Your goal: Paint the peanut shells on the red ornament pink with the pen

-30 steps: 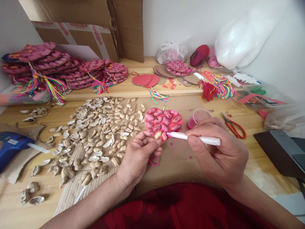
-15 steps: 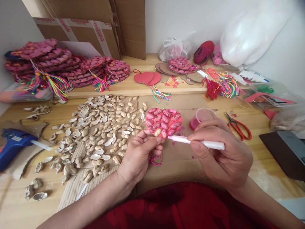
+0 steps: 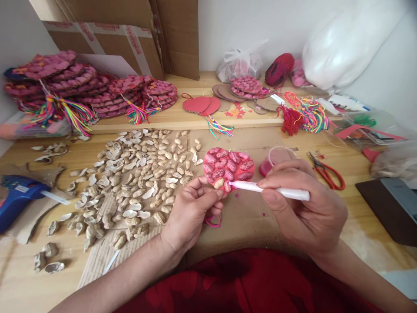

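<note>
Between its thumb and fingers, my left hand (image 3: 197, 204) holds the lower edge of a red disc (image 3: 233, 167) covered with peanut shells coloured pink. One shell (image 3: 219, 183) near my left thumb is still plain tan. My right hand (image 3: 302, 204) grips a white-handled brush (image 3: 273, 190), whose pink tip touches a shell at the disc's lower edge. Pink cord (image 3: 213, 221) hangs below my left hand. Just behind my right hand stands a clear cup (image 3: 276, 156) of pink paint, partly covered by the fingers.
Loose peanut shells (image 3: 137, 174) spread over cardboard on the left, beside a blue glue gun (image 3: 21, 195). Red-handled pliers (image 3: 327, 171) lie at right, near a dark box-like object (image 3: 384, 213). Stacked pink discs (image 3: 55, 82) and colourful tassels (image 3: 312, 115) line the raised back shelf.
The disc has shifted slightly right and tilted in my left hand. My right hand has moved the brush tip slightly up, onto the shell at the lower edge.
</note>
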### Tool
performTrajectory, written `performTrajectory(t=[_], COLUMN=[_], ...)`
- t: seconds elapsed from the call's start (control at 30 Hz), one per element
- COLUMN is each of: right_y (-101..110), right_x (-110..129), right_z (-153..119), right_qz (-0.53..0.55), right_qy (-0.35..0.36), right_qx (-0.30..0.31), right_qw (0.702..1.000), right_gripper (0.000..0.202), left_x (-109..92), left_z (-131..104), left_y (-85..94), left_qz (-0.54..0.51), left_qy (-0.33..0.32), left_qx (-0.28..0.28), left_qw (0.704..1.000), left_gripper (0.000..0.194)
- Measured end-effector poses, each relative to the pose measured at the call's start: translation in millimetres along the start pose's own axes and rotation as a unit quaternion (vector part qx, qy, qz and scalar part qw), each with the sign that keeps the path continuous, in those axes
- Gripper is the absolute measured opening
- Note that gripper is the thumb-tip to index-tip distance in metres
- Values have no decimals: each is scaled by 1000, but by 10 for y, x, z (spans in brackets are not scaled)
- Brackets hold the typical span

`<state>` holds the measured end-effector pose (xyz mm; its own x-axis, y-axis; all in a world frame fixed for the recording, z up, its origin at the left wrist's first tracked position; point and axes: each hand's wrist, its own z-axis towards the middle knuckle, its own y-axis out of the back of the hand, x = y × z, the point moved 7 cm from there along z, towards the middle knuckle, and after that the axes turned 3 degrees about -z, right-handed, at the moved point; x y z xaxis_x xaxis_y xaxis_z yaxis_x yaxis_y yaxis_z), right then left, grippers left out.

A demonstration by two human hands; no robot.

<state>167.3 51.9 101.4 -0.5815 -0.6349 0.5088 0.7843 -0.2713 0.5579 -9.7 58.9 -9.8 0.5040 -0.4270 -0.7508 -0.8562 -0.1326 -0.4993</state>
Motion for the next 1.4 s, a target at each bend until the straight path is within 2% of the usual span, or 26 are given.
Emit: performTrajectory(t=[0.2,0.37,0.53,0.7,0.83,1.03,1.2,1.33,1.4], right_y=[-16,1,-26,-10,-21,-33,4,-58,-55], right_x=[24,19,23,25,28,36,-11,-24,-8], right_z=[-17,-13,-28,-25,-30,-38,-25,-30,-23], right_qz=[14,10,12,12,6,-13,-10,2,-12], right_qy=[6,13,12,20,22,26,19,21,28], right_qx=[12,-1,24,14,29,38,3,30,23], right_qw=[1000,1000,1000,1000,999,999,1000,999,999], right_gripper=[20,22,18,22,24,24,23,24,26], left_x=[-16,-4,-13,-16,-14,-53,-71,-76,-75], left_z=[16,26,29,29,22,2,1,1,2], left_y=[34,29,24,31,22,22,16,12,18], left_qz=[-30,-22,-38,-40,-38,21,73,87,91], left_qy=[0,11,14,20,11,-27,-50,-56,-57], left_qx=[-9,-2,-5,-5,-4,-15,-12,-15,-18], left_qw=[1000,1000,999,999,999,999,996,995,994], left_gripper=[31,28,27,25,29,29,24,25,26])
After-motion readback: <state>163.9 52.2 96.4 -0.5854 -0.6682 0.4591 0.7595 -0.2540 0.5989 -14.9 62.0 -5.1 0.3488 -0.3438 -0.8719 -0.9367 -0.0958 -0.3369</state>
